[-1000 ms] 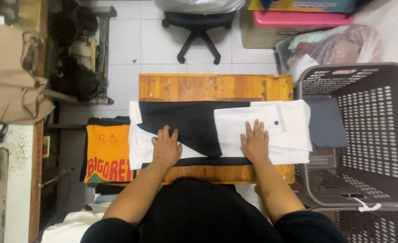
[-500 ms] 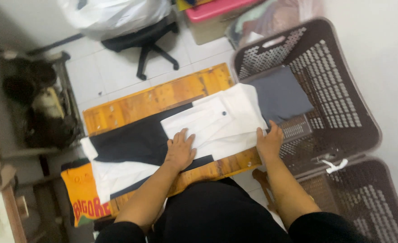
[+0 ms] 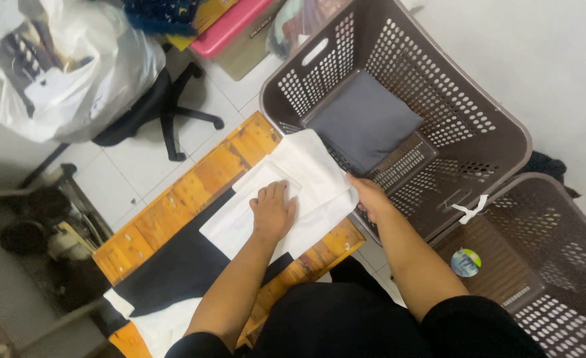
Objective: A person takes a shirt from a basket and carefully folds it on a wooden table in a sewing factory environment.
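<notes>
A folded white garment (image 3: 306, 174) lies on the right end of a wooden table (image 3: 203, 178), partly over a black garment (image 3: 180, 272). My left hand (image 3: 272, 211) presses flat on the white garment's middle. My right hand (image 3: 367, 196) grips the garment's right edge where it hangs off the table toward a brown laundry basket (image 3: 478, 119). A folded dark grey cloth (image 3: 362, 119) lies inside that basket.
A second brown basket (image 3: 551, 265) with a small round object (image 3: 466, 262) stands at lower right. A black office chair (image 3: 167, 109), a large white plastic bag (image 3: 61, 66) and a pink box (image 3: 230, 30) sit beyond the table on white tile floor.
The view has swung to the right toward the baskets. My left hand moved from the black cloth onto the white garment, and my right hand shifted to its right edge.
</notes>
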